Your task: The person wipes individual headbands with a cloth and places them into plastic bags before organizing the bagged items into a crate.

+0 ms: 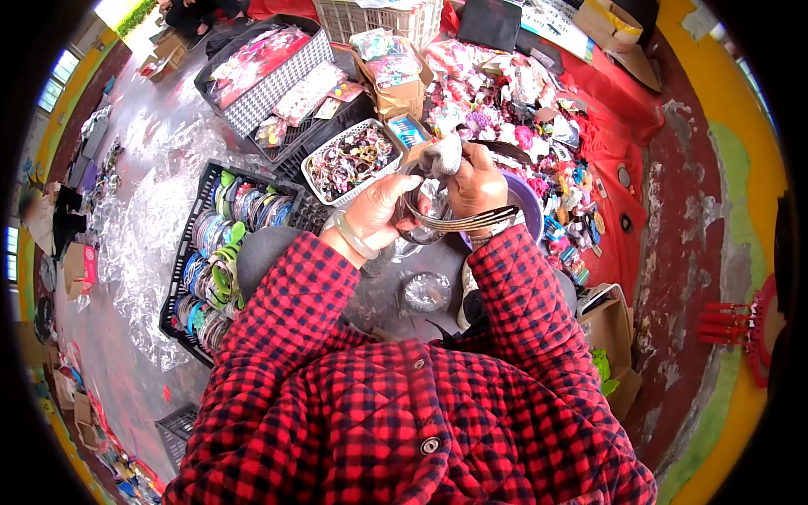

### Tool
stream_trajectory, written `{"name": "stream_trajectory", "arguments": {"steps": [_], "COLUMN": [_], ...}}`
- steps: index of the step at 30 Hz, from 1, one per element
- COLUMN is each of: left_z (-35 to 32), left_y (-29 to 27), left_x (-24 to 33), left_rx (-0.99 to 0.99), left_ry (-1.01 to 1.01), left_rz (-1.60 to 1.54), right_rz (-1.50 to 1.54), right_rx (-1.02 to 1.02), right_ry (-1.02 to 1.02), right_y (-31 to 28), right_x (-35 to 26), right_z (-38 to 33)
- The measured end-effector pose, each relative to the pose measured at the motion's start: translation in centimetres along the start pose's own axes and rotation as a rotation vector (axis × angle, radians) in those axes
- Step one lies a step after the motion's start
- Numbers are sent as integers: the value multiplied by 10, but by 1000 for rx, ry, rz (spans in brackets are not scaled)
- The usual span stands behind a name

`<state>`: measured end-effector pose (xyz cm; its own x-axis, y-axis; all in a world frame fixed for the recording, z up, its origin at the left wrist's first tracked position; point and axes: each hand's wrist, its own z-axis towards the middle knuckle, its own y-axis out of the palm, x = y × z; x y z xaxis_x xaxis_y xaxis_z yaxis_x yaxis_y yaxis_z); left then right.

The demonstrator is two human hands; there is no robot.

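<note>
Red-and-black checked quilted jacket [404, 404] fills the lower frame, both sleeves rising to the work. Left hand [374, 210], a pale bangle on its wrist, curls its fingers around a bunch of thin dark hairbands [446, 220] and pinches the near side of the loop. Right hand [475, 185] is closed over the far side of the same bunch, with a crumpled clear plastic wrapper [443, 156] gripped above it. The bunch sits between both hands, raised over the lap, just in front of a purple basin [526, 198].

Judgement: the bands are being sorted or bundled; keeping them stacked flat and gripped firmly at both sides should stop single bands from springing out.

Beyond the hands, a white basket of small ornaments [349, 160] stands just ahead. A black crate of coloured bangles [219, 252] lies to the left. Loose hair accessories [522, 101] cover a red cloth [623, 109] to the right. Clear plastic sheeting [143, 210] spreads over the floor at far left
</note>
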<state>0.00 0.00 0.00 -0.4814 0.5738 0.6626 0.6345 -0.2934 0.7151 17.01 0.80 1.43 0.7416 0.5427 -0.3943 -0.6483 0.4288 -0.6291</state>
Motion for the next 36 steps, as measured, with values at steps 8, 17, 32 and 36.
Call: {"name": "stream_trajectory", "arguments": {"steps": [8, 17, 32, 36], "left_z": [-6, 8, -3, -3], "left_y": [7, -37, 17, 16], "left_x": [-5, 2, -20, -20], "left_rx": [93, 196, 178, 190], "left_ry": [-12, 166, -10, -13], "left_rz": [-38, -206, -22, 4], "right_rz": [613, 671, 1542, 1534], "right_rx": [-191, 160, 199, 301], "right_ry": [282, 595, 971, 977], "right_y": [13, 10, 24, 16], "right_x": [-2, 45, 26, 19], "right_z": [-17, -6, -9, -3]}}
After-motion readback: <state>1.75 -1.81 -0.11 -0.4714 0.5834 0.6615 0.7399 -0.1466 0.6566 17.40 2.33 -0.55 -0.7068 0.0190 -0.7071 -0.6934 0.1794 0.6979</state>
